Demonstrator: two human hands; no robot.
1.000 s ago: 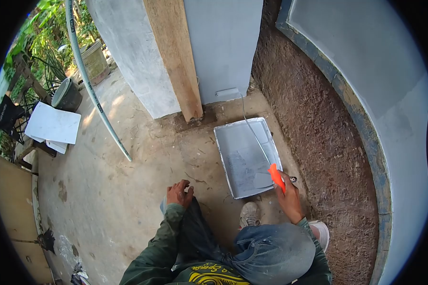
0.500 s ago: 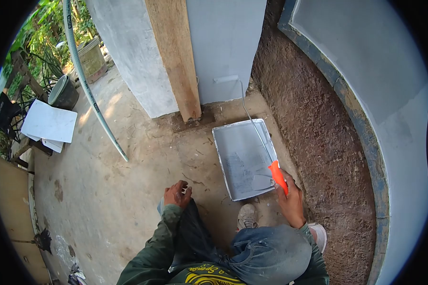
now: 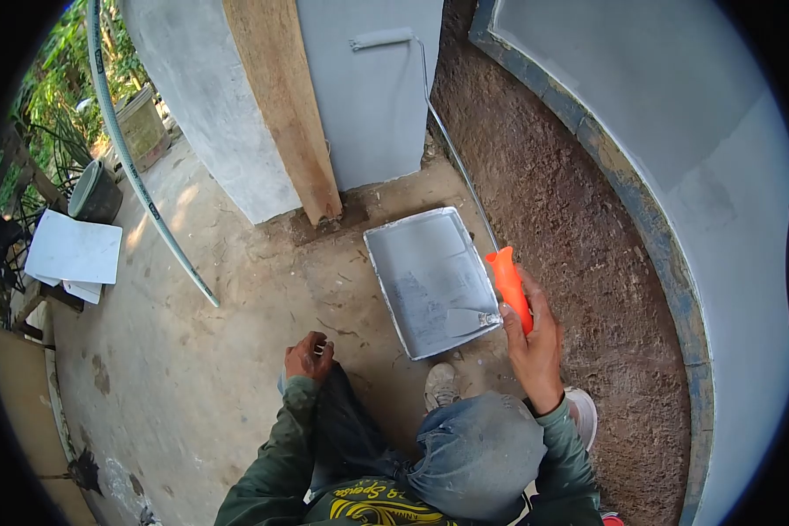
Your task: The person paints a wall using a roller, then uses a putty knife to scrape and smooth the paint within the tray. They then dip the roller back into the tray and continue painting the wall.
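My right hand point(image 3: 535, 342) is wrapped round the orange handle of a paint roller point(image 3: 510, 289). Its long wire frame runs up to the roller sleeve point(image 3: 382, 39), which lies against the grey-painted wall face point(image 3: 368, 114). Below that wall, a paint tray point(image 3: 430, 263) holding grey paint sits on the ground. A scraper point(image 3: 469, 322) rests at its near right corner, blade inside the tray. My left hand point(image 3: 310, 357) is by my left knee, loosely curled, thumb and fingers apart, holding nothing.
A wooden plank point(image 3: 280, 105) leans upright along the wall's corner. A hose point(image 3: 136, 175) hangs down at the left. Farther left are a dark bucket point(image 3: 96, 193) and a white sheet point(image 3: 74, 248). A rough brown strip point(image 3: 579, 237) edges the curved wall at right.
The roller sleeve has moved up the grey wall, and my right hand has gone forward with the handle. My left hand stays by the knee. The view has shifted slightly.
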